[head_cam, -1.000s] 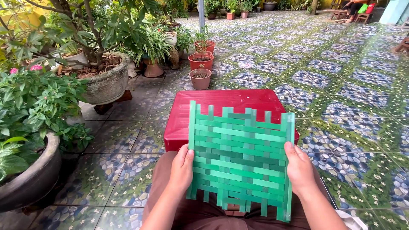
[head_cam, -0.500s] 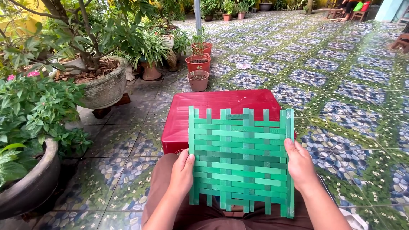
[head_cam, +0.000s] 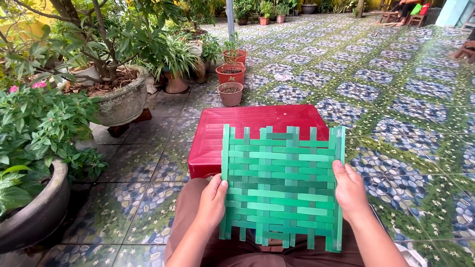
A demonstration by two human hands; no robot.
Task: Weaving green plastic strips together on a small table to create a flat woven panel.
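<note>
Left hand (head_cam: 212, 201) and right hand (head_cam: 349, 190) each grip one side edge of the green woven mat (head_cam: 282, 185), holding it flat above the lap, before the red stool (head_cam: 257, 131).

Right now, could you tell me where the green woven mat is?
In the head view the green woven mat sits centre-low, held at its side edges by the left hand and right hand, in front of the red plastic stool.
</note>
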